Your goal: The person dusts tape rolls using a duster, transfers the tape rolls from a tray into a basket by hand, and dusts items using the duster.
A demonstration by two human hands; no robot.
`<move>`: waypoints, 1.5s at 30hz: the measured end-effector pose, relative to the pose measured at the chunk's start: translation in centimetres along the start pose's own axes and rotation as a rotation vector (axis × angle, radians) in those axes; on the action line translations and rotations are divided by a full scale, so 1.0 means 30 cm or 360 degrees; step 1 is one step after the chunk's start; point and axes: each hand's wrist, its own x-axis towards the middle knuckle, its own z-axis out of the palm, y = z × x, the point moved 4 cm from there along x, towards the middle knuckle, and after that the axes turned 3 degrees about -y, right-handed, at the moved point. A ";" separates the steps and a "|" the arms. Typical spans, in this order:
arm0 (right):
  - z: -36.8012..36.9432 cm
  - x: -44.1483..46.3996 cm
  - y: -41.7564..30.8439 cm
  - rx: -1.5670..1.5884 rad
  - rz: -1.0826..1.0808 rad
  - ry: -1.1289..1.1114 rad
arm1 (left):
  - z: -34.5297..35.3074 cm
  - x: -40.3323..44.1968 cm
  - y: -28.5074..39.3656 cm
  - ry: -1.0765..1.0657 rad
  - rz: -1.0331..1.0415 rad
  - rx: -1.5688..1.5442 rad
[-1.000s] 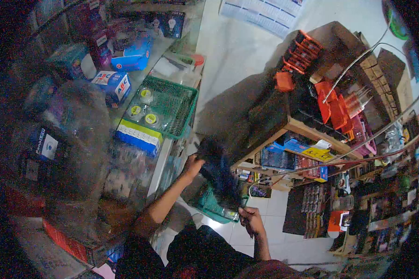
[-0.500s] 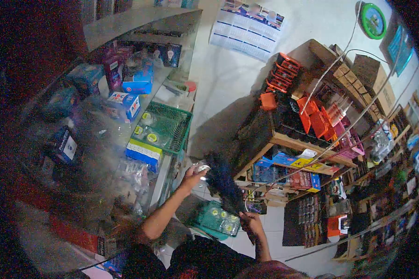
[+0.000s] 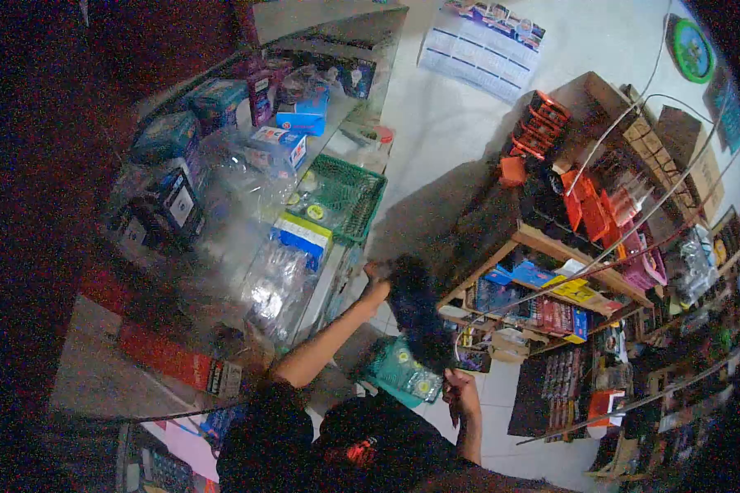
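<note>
A black feather duster [image 3: 419, 308] slants down to my right hand [image 3: 462, 390], whose fingers are wrapped round its handle end. My left hand [image 3: 376, 283] is at the upper left side of the feathers, fingers curled. Whatever it holds is blurred and partly hidden by the duster. Below the feathers, a green basket [image 3: 378, 370] on the floor carries several clear packs [image 3: 423, 384] with yellow labels. To the left of my left hand stands a glass counter with another green basket [image 3: 368, 197] on top.
Boxes, including an ABC box [image 3: 279, 148], and clear plastic bags [image 3: 271, 287] cover the glass counter. A wooden shelf [image 3: 522, 238] with orange baskets [image 3: 580, 201] stands to the right. Cables [image 3: 625, 226] hang across the right side. A calendar [image 3: 481, 49] is on the wall.
The view has turned, so the scene sits farther right. The shiny clear object seen in my left hand no longer shows plainly. My right hand still grips the duster.
</note>
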 end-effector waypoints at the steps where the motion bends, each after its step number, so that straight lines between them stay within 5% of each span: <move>1: 0.017 -0.027 -0.029 0.0096 0.0003 0.0007 | 0.021 -0.047 0.059 0.0108 0.0188 0.0332; 4: -0.016 -0.030 0.017 -0.0069 0.0025 -0.0108 | 0.049 -0.090 0.127 -0.0303 -0.0083 -0.0349; 7: -0.033 0.003 0.069 -0.0063 -0.0031 0.0253 | 0.022 0.015 0.079 -0.0258 0.0305 -0.0109; 11: 0.047 -0.037 -0.050 -0.0158 0.0012 -0.0033 | 0.017 0.058 0.132 -0.0283 0.0575 0.0164; 15: 0.021 0.001 -0.019 0.0059 -0.0095 0.0087 | 0.055 -0.036 0.232 -0.0151 0.0916 0.0382; 17: 0.001 0.026 0.016 0.0036 -0.0057 0.0055 | 0.045 -0.037 0.222 -0.0173 0.0473 0.0383; 28: -0.056 0.005 0.015 -0.0033 -0.0056 0.0144 | 0.073 -0.090 0.305 -0.0111 0.0206 0.0404; 35: -0.028 -0.024 0.066 0.0151 0.0190 -0.0050 | 0.037 -0.054 0.207 -0.0093 -0.0076 -0.0142; 39: -0.037 0.020 0.147 -0.0025 -0.0041 0.0170 | 0.034 -0.059 0.185 -0.0182 -0.0164 -0.0383; 45: -0.067 -0.011 0.164 -0.0057 -0.0057 0.0004 | 0.005 -0.003 0.129 -0.0331 -0.0367 -0.0682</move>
